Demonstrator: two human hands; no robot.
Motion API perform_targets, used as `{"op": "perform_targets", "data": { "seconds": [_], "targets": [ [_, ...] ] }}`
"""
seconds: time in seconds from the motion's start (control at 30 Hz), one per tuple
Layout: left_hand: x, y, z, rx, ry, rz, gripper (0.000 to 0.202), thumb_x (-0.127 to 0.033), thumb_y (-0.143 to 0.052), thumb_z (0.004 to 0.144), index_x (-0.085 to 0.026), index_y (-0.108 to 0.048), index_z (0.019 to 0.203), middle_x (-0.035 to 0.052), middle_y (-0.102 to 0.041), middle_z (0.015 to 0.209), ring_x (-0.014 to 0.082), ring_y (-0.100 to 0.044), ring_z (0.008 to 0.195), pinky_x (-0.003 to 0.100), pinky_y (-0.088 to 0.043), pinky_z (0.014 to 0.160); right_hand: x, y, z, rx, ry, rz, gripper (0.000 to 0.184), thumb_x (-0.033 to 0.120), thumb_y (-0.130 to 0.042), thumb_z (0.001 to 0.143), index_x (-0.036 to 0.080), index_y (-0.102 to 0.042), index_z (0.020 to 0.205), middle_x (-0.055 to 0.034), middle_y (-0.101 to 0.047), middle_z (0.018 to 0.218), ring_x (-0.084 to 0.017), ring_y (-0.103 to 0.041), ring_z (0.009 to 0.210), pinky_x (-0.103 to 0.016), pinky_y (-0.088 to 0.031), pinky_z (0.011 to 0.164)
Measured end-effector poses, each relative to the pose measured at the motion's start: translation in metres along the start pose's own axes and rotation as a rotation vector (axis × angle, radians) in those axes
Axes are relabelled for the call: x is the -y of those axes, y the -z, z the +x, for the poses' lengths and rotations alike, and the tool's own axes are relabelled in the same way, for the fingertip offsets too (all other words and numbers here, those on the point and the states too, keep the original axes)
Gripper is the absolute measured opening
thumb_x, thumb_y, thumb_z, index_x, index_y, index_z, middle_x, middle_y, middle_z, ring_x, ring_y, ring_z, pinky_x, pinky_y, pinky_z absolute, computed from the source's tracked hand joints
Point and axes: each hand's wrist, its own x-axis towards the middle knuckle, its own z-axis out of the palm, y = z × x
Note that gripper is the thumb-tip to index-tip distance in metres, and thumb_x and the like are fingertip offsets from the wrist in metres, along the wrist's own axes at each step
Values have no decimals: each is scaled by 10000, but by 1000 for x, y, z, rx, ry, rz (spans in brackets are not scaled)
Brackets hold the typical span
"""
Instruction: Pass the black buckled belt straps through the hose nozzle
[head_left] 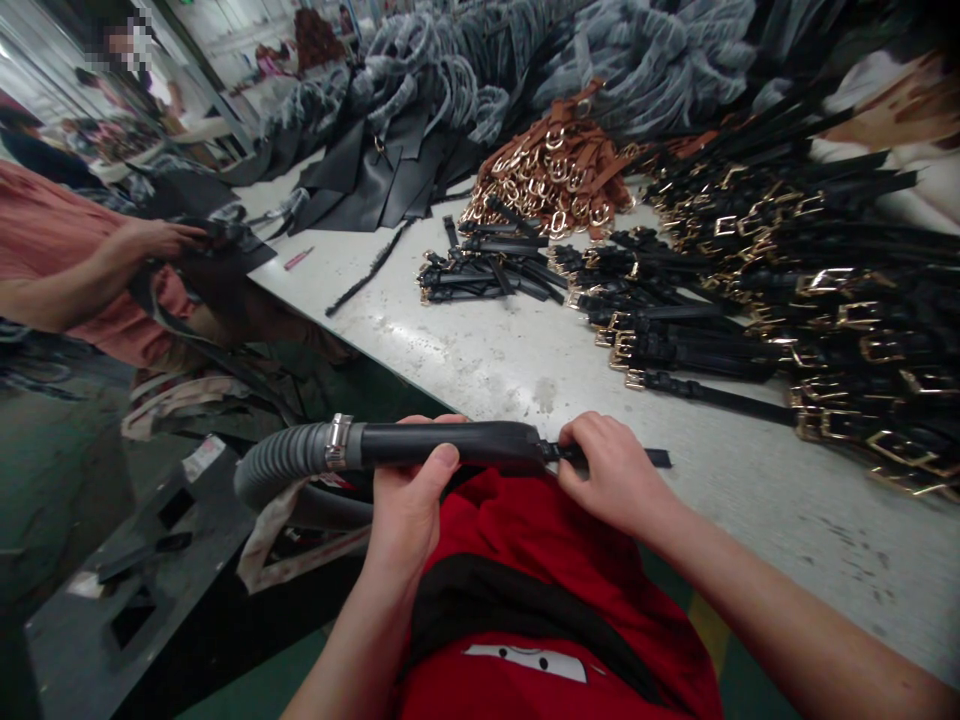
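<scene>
My left hand point(409, 500) is wrapped round a black hose nozzle point(457, 442), which a metal clamp point(339, 442) joins to a ribbed grey hose point(281, 470). At the nozzle's right end, my right hand point(604, 465) pinches a short black leather strap point(658, 458). One end of this strap sticks out to the right of my fingers; the other meets the nozzle's mouth. Whether a buckle sits inside the mouth is hidden. Beyond my hands, black buckle straps point(705, 345) with gold-coloured buckles lie in rows on the white table point(495, 350).
Brown buckle straps point(559, 165) are heaped farther back, beside black leather pieces point(375, 180) and plastic-wrapped bundles point(435, 70). A co-worker's hand point(161, 240) holds dark material at the left. A thin black strip point(367, 270) lies near the table edge. Below left stands a grey box-like unit point(135, 590).
</scene>
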Motion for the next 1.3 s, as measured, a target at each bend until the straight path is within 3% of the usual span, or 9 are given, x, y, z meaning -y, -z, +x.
{"op": "perform_targets", "data": {
  "seconds": [0.6,0.8,0.93,1.13,1.3],
  "targets": [
    [1,0,0,5,4,-8,279,-226,-720,668,-214,-564,899,17,-684,920,173,-639,875,351,-515,804,-3,0,-2,-9,16,15,128,140,-462,672,172,-525,780,-58,-552,759,-199,-487,739,-320,-358,674],
    [-5,5,6,-28,33,-29,278,-244,-730,653,-210,-577,882,19,-689,904,156,-646,832,300,-523,750,-15,7,-5,61,112,33,174,218,-476,831,157,-581,956,-82,-619,908,-208,-541,850,-329,-393,738],
    [-16,7,7,-34,-14,-36,271,-263,-725,660,-219,-582,886,16,-690,907,165,-645,862,305,-529,754,-19,7,-2,52,154,-23,229,242,-413,896,153,-608,978,-87,-638,891,-198,-557,817,-319,-399,712],
    [-10,-12,4,2,-10,12,353,-272,-744,635,-226,-539,919,22,-697,913,192,-649,871,356,-522,791,-19,4,3,29,162,-36,239,237,-410,896,155,-627,952,-90,-635,857,-198,-558,786,-317,-400,687],
    [-2,-26,7,125,-32,126,356,-234,-736,651,-223,-510,925,37,-684,959,216,-637,927,370,-506,823,-24,6,4,51,148,28,237,188,-400,884,154,-625,952,-81,-626,815,-185,-559,770,-291,-411,677]
  ]
}}
